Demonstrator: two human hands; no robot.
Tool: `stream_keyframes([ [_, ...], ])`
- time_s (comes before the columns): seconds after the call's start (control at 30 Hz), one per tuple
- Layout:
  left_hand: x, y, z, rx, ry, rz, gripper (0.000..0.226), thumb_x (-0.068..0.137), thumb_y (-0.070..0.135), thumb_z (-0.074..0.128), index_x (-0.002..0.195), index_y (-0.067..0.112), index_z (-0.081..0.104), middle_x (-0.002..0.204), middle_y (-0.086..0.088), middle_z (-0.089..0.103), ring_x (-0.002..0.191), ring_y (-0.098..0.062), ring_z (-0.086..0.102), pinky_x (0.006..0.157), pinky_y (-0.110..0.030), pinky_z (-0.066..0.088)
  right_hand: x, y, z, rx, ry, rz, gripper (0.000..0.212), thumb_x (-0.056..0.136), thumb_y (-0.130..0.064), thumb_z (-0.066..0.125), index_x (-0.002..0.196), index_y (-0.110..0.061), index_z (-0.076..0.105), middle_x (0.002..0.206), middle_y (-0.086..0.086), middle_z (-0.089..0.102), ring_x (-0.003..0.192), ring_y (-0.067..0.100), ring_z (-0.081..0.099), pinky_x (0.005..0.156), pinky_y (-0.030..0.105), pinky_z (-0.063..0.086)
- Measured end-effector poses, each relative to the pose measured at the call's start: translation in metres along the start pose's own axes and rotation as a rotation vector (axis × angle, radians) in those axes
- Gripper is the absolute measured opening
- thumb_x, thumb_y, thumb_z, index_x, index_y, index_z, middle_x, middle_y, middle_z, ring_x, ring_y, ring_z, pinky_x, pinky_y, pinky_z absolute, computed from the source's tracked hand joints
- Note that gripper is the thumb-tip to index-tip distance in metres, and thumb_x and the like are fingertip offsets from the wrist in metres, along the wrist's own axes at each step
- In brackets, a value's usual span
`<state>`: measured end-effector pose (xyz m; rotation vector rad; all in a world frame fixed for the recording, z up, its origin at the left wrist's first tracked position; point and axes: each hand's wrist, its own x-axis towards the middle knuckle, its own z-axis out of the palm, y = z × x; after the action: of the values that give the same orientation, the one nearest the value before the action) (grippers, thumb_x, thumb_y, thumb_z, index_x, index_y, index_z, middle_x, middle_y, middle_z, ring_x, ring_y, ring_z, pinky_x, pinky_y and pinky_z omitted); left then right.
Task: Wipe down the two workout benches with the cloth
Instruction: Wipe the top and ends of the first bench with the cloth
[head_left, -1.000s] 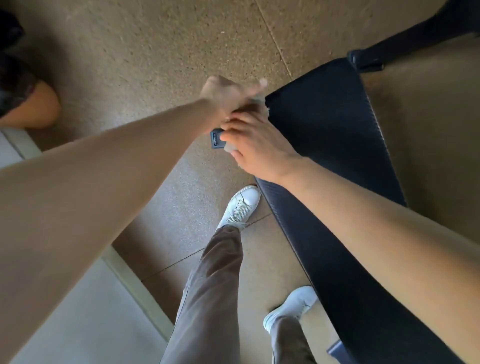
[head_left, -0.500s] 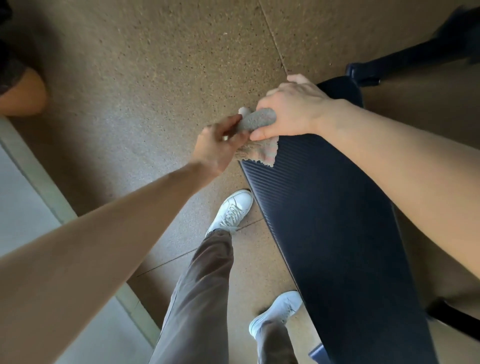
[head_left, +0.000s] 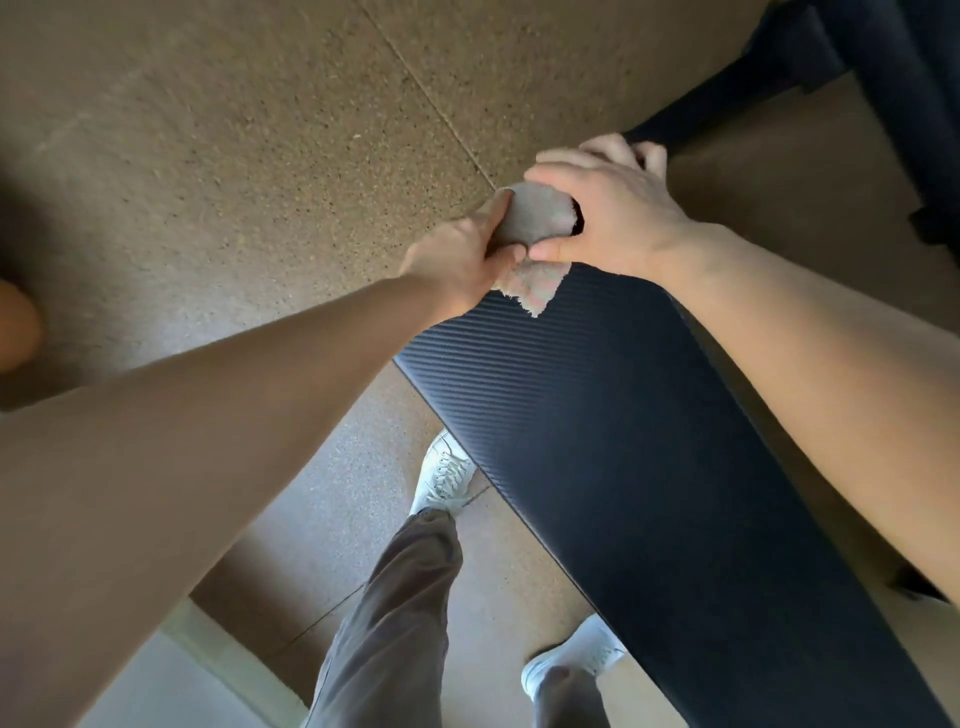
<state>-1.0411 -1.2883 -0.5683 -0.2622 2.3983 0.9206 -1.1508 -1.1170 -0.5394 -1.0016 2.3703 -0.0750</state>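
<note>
A black ribbed workout bench runs from the lower right up to the middle of the view. At its far end a beige cloth is bunched between both hands. My left hand pinches the cloth's left side, and a loose corner of it hangs onto the pad below. My right hand lies over the cloth's right side and over the bench's far end, fingers curled around it. A second dark bench shows in part at the top right.
The brown speckled floor surrounds the bench. My legs in grey trousers and white shoes stand left of the bench. A black frame bar reaches out beyond the bench end. A pale raised ledge lies at the lower left.
Both hands have come closer together on the cloth at the bench's far end. The cloth is more bunched up. The view has shifted slightly towards the bench.
</note>
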Motion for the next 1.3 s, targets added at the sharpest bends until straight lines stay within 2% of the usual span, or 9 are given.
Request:
stream_keyframes([
  [0.2, 0.014, 0.039, -0.002, 0.211, -0.008, 0.105, 0.082, 0.105, 0.045, 0.050, 0.166, 0.024, 0.000, 0.169, -0.002, 0.018, 0.153, -0.031, 0.026, 0.119, -0.056, 0.033, -0.029, 0.021, 0.007, 0.123, 0.040, 0.245, 0.091, 0.081, -0.065, 0.072, 0.157, -0.036, 0.031, 0.162, -0.006, 0.039, 0.146, 0.028, 0.030, 0.106, 0.056, 0.027],
  [0.3, 0.019, 0.058, 0.004, 0.381, -0.036, 0.187, 0.078, 0.107, 0.043, 0.047, 0.166, 0.032, -0.003, 0.173, 0.009, -0.011, 0.159, -0.029, 0.000, 0.123, -0.059, 0.019, -0.055, 0.025, 0.024, 0.209, 0.071, 0.361, 0.075, 0.082, -0.065, 0.069, 0.144, -0.030, 0.047, 0.145, -0.003, 0.055, 0.139, 0.031, 0.038, 0.104, 0.054, 0.029],
  [0.4, 0.023, 0.067, 0.019, 0.605, -0.018, 0.311, 0.070, 0.108, 0.047, 0.038, 0.165, 0.032, 0.001, 0.173, 0.006, -0.016, 0.158, -0.032, -0.016, 0.127, -0.059, 0.000, -0.087, 0.028, 0.043, 0.291, 0.086, 0.446, 0.062, 0.083, -0.065, 0.067, 0.130, -0.027, 0.055, 0.133, -0.003, 0.061, 0.134, 0.031, 0.042, 0.104, 0.054, 0.030],
  [0.57, 0.010, 0.089, 0.055, 0.728, -0.062, 0.399, 0.072, 0.107, 0.051, 0.033, 0.166, 0.028, -0.002, 0.173, 0.003, -0.014, 0.157, -0.034, -0.021, 0.125, -0.060, -0.011, -0.150, 0.026, 0.074, 0.372, 0.200, 0.542, 0.064, 0.086, -0.057, 0.069, 0.140, -0.027, 0.053, 0.141, -0.002, 0.059, 0.135, 0.031, 0.043, 0.106, 0.054, 0.029],
  [0.7, -0.017, 0.106, 0.094, 0.773, -0.072, 0.410, 0.074, 0.107, 0.052, 0.025, 0.164, 0.023, -0.010, 0.172, -0.003, -0.020, 0.156, -0.036, -0.022, 0.126, -0.059, -0.010, -0.206, 0.014, 0.100, 0.420, 0.310, 0.598, 0.071, 0.087, -0.040, 0.077, 0.149, -0.021, 0.047, 0.150, 0.005, 0.053, 0.139, 0.034, 0.041, 0.111, 0.055, 0.030],
  [0.83, -0.049, 0.107, 0.127, 0.810, -0.132, 0.476, 0.075, 0.107, 0.054, 0.020, 0.162, 0.021, -0.018, 0.171, -0.007, -0.024, 0.156, -0.038, -0.023, 0.126, -0.058, -0.011, -0.241, 0.004, 0.119, 0.432, 0.506, 0.612, 0.059, 0.088, -0.018, 0.075, 0.143, -0.014, 0.054, 0.146, 0.009, 0.056, 0.132, 0.036, 0.049, 0.106, 0.053, 0.039],
  [1.03, -0.065, 0.077, 0.112, 0.866, -0.098, 0.455, 0.077, 0.104, 0.061, 0.007, 0.161, 0.017, -0.022, 0.170, -0.009, -0.024, 0.157, -0.031, -0.020, 0.129, -0.050, -0.006, -0.226, -0.022, 0.110, 0.507, 0.682, 0.421, 0.042, 0.089, 0.004, 0.062, 0.131, -0.002, 0.063, 0.137, 0.017, 0.061, 0.122, 0.035, 0.060, 0.106, 0.043, 0.049],
  [1.17, -0.064, 0.063, 0.087, 0.752, 0.047, 0.252, 0.075, 0.106, 0.053, 0.013, 0.162, 0.013, -0.017, 0.172, -0.008, -0.019, 0.159, -0.027, -0.015, 0.130, -0.046, -0.005, -0.181, -0.047, 0.095, 0.556, 0.607, 0.272, 0.051, 0.090, -0.011, 0.046, 0.138, 0.003, 0.059, 0.148, 0.022, 0.054, 0.140, 0.038, 0.050, 0.118, 0.037, 0.033],
  [1.3, -0.053, 0.040, 0.054, 0.745, 0.123, 0.206, 0.072, 0.108, 0.042, 0.023, 0.163, 0.010, -0.011, 0.173, -0.007, -0.011, 0.161, -0.026, -0.002, 0.130, -0.045, 0.004, -0.127, -0.064, 0.093, 0.543, 0.441, 0.234, 0.060, 0.100, -0.006, 0.050, 0.157, -0.001, 0.032, 0.168, 0.018, 0.022, 0.159, 0.032, 0.013, 0.128, 0.034, 0.007],
])
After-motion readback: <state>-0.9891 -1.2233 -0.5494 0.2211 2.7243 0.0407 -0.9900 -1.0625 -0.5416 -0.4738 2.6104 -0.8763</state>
